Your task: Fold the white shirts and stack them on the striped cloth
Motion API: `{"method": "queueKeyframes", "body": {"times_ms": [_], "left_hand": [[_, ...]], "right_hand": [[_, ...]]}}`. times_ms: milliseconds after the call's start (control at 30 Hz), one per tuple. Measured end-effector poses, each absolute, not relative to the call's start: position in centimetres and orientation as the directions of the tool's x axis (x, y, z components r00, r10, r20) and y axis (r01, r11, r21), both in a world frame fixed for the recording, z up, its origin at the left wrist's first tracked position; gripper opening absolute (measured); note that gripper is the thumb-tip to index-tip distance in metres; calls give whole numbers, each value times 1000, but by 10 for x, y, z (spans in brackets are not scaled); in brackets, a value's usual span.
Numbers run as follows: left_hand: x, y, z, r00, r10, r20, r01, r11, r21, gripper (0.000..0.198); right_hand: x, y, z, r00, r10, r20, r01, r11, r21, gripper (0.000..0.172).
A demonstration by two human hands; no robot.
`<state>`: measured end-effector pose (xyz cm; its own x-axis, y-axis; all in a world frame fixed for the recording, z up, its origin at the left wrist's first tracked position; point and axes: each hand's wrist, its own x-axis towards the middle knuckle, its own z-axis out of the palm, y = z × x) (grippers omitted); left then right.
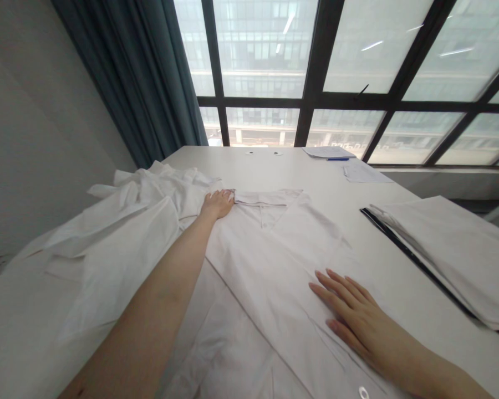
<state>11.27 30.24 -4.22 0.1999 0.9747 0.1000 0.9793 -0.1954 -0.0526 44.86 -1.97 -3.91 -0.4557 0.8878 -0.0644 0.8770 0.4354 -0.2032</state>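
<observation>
A white shirt [270,249] lies spread on the table, its collar end toward the window. At the shirt's left shoulder side, beside the collar [260,198], my left hand [219,204] rests on the cloth with its fingers stretched out. My right hand [353,310] is open, palm down, over the right side of the shirt, fingers slightly apart. A crumpled heap of white garments [145,205] lies left of my left arm. Part of the shirt's lower left is covered by my left forearm.
On the right lies a stack of folded white cloth [461,255] with a black edge beneath it. Papers [328,152] and a blue pen [338,159] sit at the far end of the white table [216,163]. Behind are a dark curtain [149,77] and large windows.
</observation>
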Motion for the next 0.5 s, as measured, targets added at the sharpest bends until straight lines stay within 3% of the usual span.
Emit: {"method": "queueKeyframes", "body": {"times_ms": [233, 500], "left_hand": [[118, 277, -34, 174, 957, 231, 982, -151, -112, 47], [120, 191, -37, 328, 939, 107, 939, -311, -148, 52]], "right_hand": [[448, -19, -37, -469, 883, -14, 860, 453, -234, 52], [446, -17, -30, -471, 882, -14, 860, 455, -232, 50]]}}
